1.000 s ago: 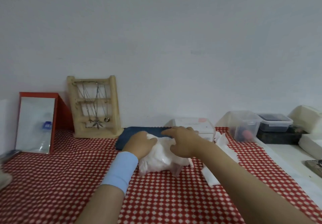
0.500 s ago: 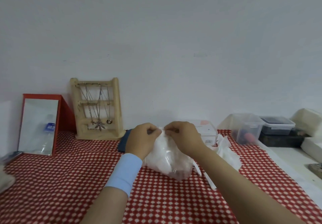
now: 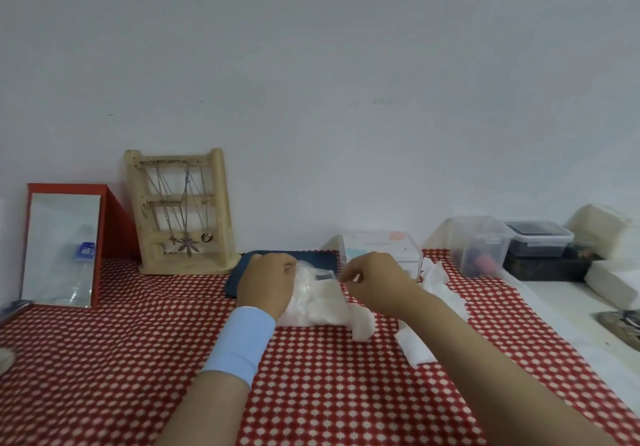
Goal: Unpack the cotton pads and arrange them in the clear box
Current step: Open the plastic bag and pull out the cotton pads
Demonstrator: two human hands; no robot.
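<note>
Pulling at the mouth of the bag (image 3: 313, 291) is where this can go wrong, as I judge it. Both hands tug the thin plastic in opposite directions, and if it gives all at once the cotton pads (image 3: 322, 310) could burst out and scatter across the tabletop (image 3: 138, 359). A tear running down the side instead of along the top would likely do the same. The plastic looks slippery, so a pinch could also slide off and let the bag topple.

The left hand (image 3: 266, 282), with a blue wristband (image 3: 239, 345) on its wrist, has its fingers curled round the left top corner of the bag, the back of the hand toward the camera. The right hand (image 3: 375, 282) is at the right top corner. Its thumb and forefinger are brought together in a pinch that seems to hold the edge of the plastic, though the contact itself is hard to make out. Both forearms reach in low over the tabletop. The bag stands between the hands with its bottom on the tabletop, the pads inside it.

The clear box (image 3: 381, 251) stands just behind the bag, a little to its right; whether its lid is on I cannot tell. Crumpled white paper (image 3: 436, 277) lies just right of the bag. A dark blue pouch (image 3: 239, 274) lies behind the bag to the left, and a wooden jewellery stand (image 3: 180, 213) stands farther left, against the wall.
</note>
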